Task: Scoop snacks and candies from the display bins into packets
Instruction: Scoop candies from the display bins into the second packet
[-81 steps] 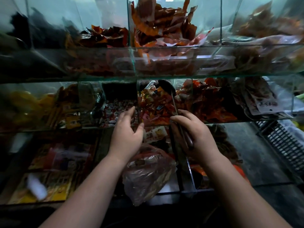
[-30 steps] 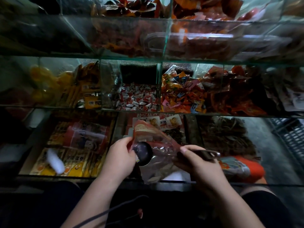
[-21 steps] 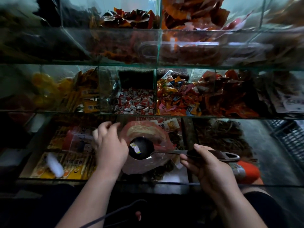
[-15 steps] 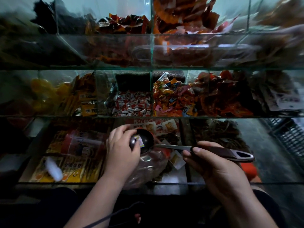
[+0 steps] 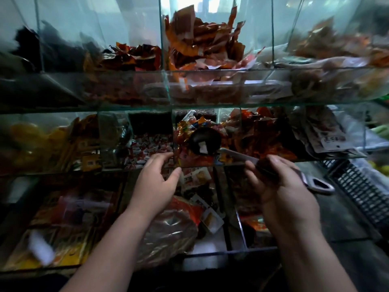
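Observation:
My right hand (image 5: 282,186) grips the dark handle of a scoop (image 5: 231,152). Its round black bowl (image 5: 205,140) lies in the middle-shelf glass bin of orange and mixed wrapped candies (image 5: 185,127), with one white piece inside the bowl. My left hand (image 5: 155,184) is just left of it, fingertips near the bin's glass front. A clear plastic packet (image 5: 168,230) with some snacks in it hangs below that hand, its top hidden under the palm.
A bin of red-and-white candies (image 5: 147,148) sits left of the scooped bin, and dark red packets (image 5: 259,135) lie to its right. The upper shelf holds orange wrappers (image 5: 200,39). Lower bins hold flat packs (image 5: 63,228). A black crate (image 5: 362,188) stands at right.
The scoop rose from the packet's mouth at the lower shelf into the middle-shelf candy bin. My left hand and the packet moved up toward the bin front. The view tilted upward.

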### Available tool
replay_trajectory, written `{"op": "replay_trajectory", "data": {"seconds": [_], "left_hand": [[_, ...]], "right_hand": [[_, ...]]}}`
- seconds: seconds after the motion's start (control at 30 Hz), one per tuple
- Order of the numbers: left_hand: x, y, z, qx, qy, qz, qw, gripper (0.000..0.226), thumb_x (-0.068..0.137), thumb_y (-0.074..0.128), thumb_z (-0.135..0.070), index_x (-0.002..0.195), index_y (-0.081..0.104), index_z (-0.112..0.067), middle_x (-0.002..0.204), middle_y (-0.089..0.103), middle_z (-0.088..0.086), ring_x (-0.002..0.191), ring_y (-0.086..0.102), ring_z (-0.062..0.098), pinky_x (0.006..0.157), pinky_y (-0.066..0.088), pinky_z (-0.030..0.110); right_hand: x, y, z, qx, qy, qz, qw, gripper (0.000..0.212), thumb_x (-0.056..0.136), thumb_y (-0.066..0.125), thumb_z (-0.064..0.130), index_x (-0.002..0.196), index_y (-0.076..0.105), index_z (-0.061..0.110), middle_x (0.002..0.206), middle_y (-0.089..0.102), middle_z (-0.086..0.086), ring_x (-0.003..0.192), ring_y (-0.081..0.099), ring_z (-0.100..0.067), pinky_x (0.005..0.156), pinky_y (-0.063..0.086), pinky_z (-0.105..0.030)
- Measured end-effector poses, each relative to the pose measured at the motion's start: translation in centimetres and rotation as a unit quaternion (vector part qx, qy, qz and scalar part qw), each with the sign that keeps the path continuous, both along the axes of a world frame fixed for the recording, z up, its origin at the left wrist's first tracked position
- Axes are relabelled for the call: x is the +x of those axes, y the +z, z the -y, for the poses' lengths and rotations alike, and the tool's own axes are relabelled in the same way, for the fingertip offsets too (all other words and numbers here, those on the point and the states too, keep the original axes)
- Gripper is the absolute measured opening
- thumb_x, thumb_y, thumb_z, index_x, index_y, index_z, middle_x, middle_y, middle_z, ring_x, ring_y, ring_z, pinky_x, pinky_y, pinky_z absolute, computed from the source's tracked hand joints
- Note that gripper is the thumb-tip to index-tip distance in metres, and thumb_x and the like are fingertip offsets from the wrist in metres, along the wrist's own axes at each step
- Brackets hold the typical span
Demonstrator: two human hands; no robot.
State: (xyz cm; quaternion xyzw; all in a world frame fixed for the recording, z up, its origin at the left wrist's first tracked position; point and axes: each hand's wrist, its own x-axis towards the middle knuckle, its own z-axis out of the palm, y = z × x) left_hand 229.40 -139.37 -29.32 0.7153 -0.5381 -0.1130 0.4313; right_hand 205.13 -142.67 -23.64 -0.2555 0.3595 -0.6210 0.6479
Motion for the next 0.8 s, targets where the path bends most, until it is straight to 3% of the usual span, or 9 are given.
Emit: {"op": "replay_trajectory", "data": {"seconds": [0.1,0.17,0.23,0.3,0.33,0.4,0.57,0.67,0.8], "left_hand": [[0.7,-0.6,-0.7,0.04,0.001,0.002,0.999,0.036,0.092,0.069,-0.035,0.127,0.063,-0.029,0.13,0.055,-0.011,0.122,0.053,0.009,0.098,0.046,0.028],[1.0,-1.0,-1.0,0.056,0.002,0.001,0.998,0.033,0.091,0.069,-0.034,0.124,0.064,-0.031,0.124,0.056,-0.014,0.112,0.058,0.007,0.093,0.047,0.022],[1.3,-1.2,-1.2,0.066,0.003,0.005,0.998,0.032,0.091,0.069,-0.034,0.122,0.065,-0.032,0.119,0.055,-0.019,0.1,0.056,-0.011,0.083,0.04,0.005],[1.7,-1.2,-1.4,0.072,0.007,0.018,0.997,0.03,0.091,0.069,-0.034,0.12,0.067,-0.032,0.112,0.051,-0.026,0.097,0.049,-0.021,0.076,0.034,-0.003],[2.1,-1.1,-1.7,0.075,0.008,0.022,0.997,0.03,0.09,0.07,-0.035,0.12,0.067,-0.032,0.112,0.052,-0.026,0.1,0.052,-0.016,0.078,0.034,-0.001],[3.2,-1.1,-2.6,0.092,0.014,0.033,0.995,0.035,0.087,0.073,-0.038,0.121,0.067,-0.032,0.116,0.057,-0.02,0.109,0.056,-0.001,0.089,0.041,0.012],[6.2,-2.9,-6.6,0.222,0.029,0.069,0.972,0.059,0.075,0.084,-0.042,0.128,0.063,-0.025,0.119,0.057,-0.01,0.107,0.054,0.006,0.089,0.038,0.018],[5.9,-4.3,-7.5,0.254,0.069,0.064,0.963,0.035,0.083,0.077,-0.036,0.115,0.071,-0.023,0.111,0.069,-0.004,0.098,0.062,0.012,0.077,0.042,0.023],[5.1,-4.6,-7.4,0.198,0.155,0.043,0.967,0.013,0.09,0.066,-0.026,0.094,0.078,-0.022,0.09,0.076,-0.002,0.081,0.065,0.018,0.065,0.043,0.027]], "right_hand": [[3.2,-2.2,3.3,-0.173,-0.035,-0.257,0.95,0.01,0.094,0.069,0.016,0.092,0.074,0.024,0.093,0.077,0.001,0.096,0.075,-0.013,0.082,0.062,-0.031],[4.9,-3.3,5.4,-0.322,0.004,-0.418,0.849,0.012,0.092,0.071,0.007,0.1,0.072,0.015,0.101,0.072,0.004,0.098,0.069,-0.006,0.089,0.058,-0.033],[5.8,-4.0,7.4,-0.42,0.085,-0.529,0.732,0.024,0.087,0.073,0.001,0.11,0.07,0.007,0.119,0.064,-0.006,0.112,0.063,-0.016,0.097,0.053,-0.039],[5.8,-4.0,8.2,-0.433,0.146,-0.625,0.634,0.044,0.078,0.078,0.005,0.121,0.067,0.011,0.133,0.056,-0.007,0.121,0.057,-0.025,0.099,0.053,-0.045],[5.6,-3.9,8.2,-0.421,0.152,-0.645,0.62,0.049,0.076,0.079,0.008,0.123,0.067,0.013,0.137,0.054,-0.007,0.124,0.056,-0.027,0.099,0.053,-0.047],[4.8,-3.7,7.1,-0.421,0.128,-0.631,0.639,0.045,0.08,0.077,0.012,0.124,0.066,0.012,0.141,0.053,-0.008,0.127,0.055,-0.028,0.101,0.052,-0.048],[2.2,-2.9,0.8,-0.402,-0.013,-0.449,0.798,0.015,0.093,0.066,0.018,0.104,0.072,0.011,0.113,0.071,0.001,0.11,0.068,-0.011,0.095,0.055,-0.029],[0.9,-1.7,-2.8,-0.311,-0.002,-0.391,0.866,0.015,0.093,0.066,0.029,0.102,0.074,0.021,0.1,0.077,0.001,0.097,0.074,-0.016,0.083,0.06,-0.04],[0.5,-0.6,-5.9,-0.265,0.024,-0.359,0.895,0.021,0.09,0.065,0.038,0.099,0.074,0.022,0.099,0.078,-0.005,0.097,0.076,-0.025,0.084,0.06,-0.055]]}}
